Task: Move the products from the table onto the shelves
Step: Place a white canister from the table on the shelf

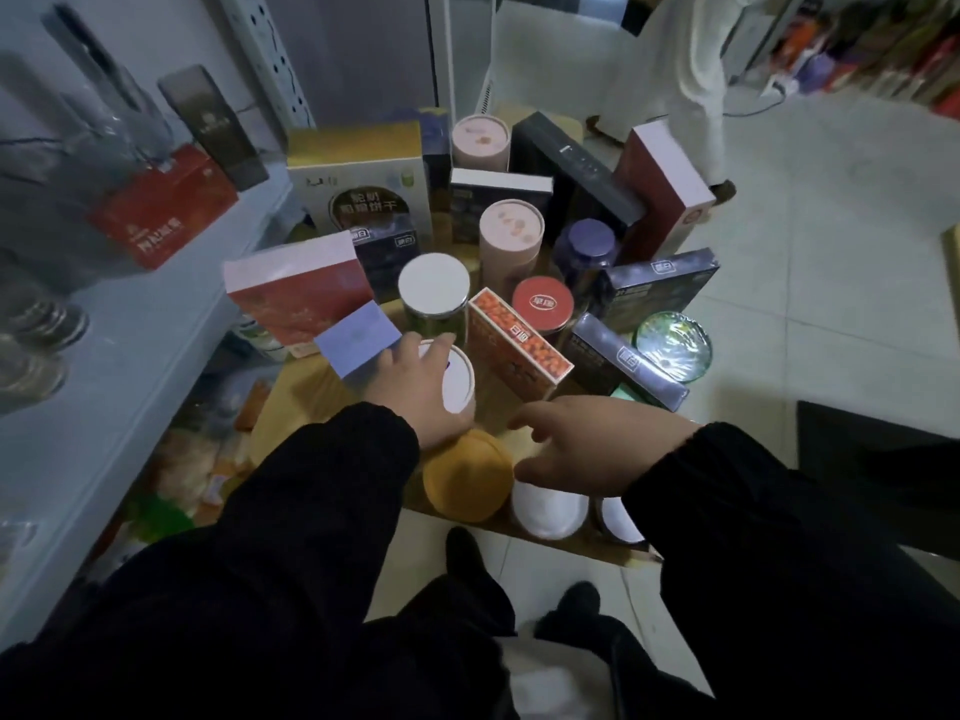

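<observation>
A low wooden table (301,402) is crowded with boxes, jars and tubes. My left hand (415,392) curls round a white-lidded tube (460,384) at the table's near left, between a small lilac box (356,337) and an orange patterned box (519,345). My right hand (592,444) hovers with fingers spread and loosely bent over a white-lidded jar (550,509), beside an orange-lidded jar (467,475); it holds nothing. The white shelf (145,324) on the left carries a red box (161,210).
More products stand behind: a red-and-white box (301,293), a white-lidded glass jar (434,291), pink tubes (511,236), a red-lidded jar (543,304), dark boxes (654,288). Packets lie on the lower shelf (192,459). Another person (691,70) stands beyond the table on the tiled floor.
</observation>
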{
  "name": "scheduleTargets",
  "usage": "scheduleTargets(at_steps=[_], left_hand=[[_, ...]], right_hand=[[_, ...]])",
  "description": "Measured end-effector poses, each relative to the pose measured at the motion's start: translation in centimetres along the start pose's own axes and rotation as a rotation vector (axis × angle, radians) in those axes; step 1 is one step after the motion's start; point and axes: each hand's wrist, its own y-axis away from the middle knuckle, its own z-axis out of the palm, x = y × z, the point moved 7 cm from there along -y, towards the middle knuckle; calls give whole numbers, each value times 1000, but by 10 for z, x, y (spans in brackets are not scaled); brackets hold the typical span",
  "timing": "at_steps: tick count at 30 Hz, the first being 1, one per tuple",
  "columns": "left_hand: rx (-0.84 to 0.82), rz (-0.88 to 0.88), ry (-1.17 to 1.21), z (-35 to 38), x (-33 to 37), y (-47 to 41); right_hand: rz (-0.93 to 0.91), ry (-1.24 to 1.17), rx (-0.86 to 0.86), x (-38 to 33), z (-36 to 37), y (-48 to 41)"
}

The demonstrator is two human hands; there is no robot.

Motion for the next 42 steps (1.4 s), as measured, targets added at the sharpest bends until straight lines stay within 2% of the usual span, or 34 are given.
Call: scheduleTargets(at_steps=[5,9,15,22,26,28,31,37,39,42], left_hand=[[59,-5,68,-40,-11,16],[166,-34,46,-82,-18,38],[242,-94,107,-132,-16,80],[321,-158,248,-163,-2,166],[381,-215,276,-172,-1,228],[404,-248,272,-173,-2,257],[430,-302,255,-173,-7,299],[467,-422,291,-164,-46,393],[471,-450,274,-159,-62,424],[475,-490,281,-149,-90,473]], right_hand=[[-89,88,96,-1,-27,-7],[-174,120,104,-6,-37,-6],[-280,161,93,-14,-44,16],[-357,168,198,-18,-42,37],[-439,54,197,-37,-29,44],[-470,-43,141,-48,-8,37],[-503,-326,-11,-68,37,29],[-400,-1124,-542,-124,132,36],[-372,-1219,-686,-157,156,47],[-213,-1349,-801,-211,197,62]])
